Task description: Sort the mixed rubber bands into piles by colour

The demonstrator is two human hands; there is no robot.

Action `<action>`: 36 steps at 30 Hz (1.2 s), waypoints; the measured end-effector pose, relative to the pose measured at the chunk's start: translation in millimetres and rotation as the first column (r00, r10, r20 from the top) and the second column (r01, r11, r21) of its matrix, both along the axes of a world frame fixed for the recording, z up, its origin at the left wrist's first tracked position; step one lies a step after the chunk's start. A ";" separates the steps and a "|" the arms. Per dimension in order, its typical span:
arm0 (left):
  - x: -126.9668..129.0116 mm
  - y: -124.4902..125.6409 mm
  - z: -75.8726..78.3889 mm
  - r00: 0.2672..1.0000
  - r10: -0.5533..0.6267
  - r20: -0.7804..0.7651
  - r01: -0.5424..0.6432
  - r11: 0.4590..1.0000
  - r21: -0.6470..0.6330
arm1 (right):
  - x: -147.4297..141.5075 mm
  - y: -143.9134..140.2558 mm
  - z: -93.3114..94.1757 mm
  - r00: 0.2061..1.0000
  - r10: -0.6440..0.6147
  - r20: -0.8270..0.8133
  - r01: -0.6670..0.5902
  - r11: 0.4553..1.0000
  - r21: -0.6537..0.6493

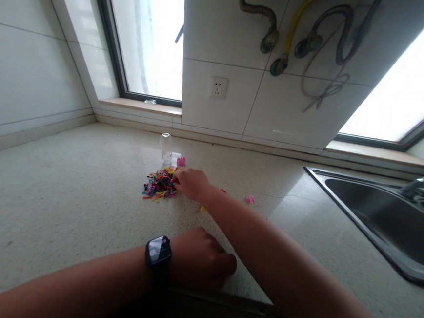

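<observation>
Far on counter (65, 201), right hand (190, 183) touches pile of tiny colored bands (158, 184); pinching one or not, cannot tell. Bands light, soft, stretchy; likely best nipped with fingertips. Left hand (200, 258) curled in fist near edge, holding nothing seen.

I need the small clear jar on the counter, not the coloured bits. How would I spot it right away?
Start at the white wall socket between the two windows and drop straight down to the speckled countertop. The clear jar stands upright just behind the pile of coloured bands that the right hand is touching. It is the only see-through thing there; the small block beside it is pink.
</observation>
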State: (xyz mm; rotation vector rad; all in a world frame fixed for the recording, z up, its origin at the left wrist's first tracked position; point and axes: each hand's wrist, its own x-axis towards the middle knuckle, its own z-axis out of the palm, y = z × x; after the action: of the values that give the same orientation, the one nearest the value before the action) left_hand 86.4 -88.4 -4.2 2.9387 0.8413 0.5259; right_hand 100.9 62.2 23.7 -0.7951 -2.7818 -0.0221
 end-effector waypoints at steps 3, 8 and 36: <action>0.1 0.1 1.5 1.000 -0.002 0.002 0.002 1.000 0.000 | 2.6 0.3 1.1 0.999 0.013 -0.042 -0.014 0.999 -0.032; 0.1 -0.4 1.8 1.000 0.010 -0.014 -0.011 1.000 -0.012 | 9.1 4.8 3.2 0.991 0.017 -0.134 -0.033 0.992 -0.121; -0.5 0.3 2.1 0.998 -0.008 -0.055 0.003 0.995 -0.098 | 207.9 -4.8 2.5 0.977 -0.037 -0.208 -0.044 0.928 -0.371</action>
State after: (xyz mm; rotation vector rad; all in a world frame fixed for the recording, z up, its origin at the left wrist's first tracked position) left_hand 85.9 -88.0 -2.1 2.8780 0.8386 0.3928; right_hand 308.8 57.4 26.2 -0.8204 -2.6127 0.5778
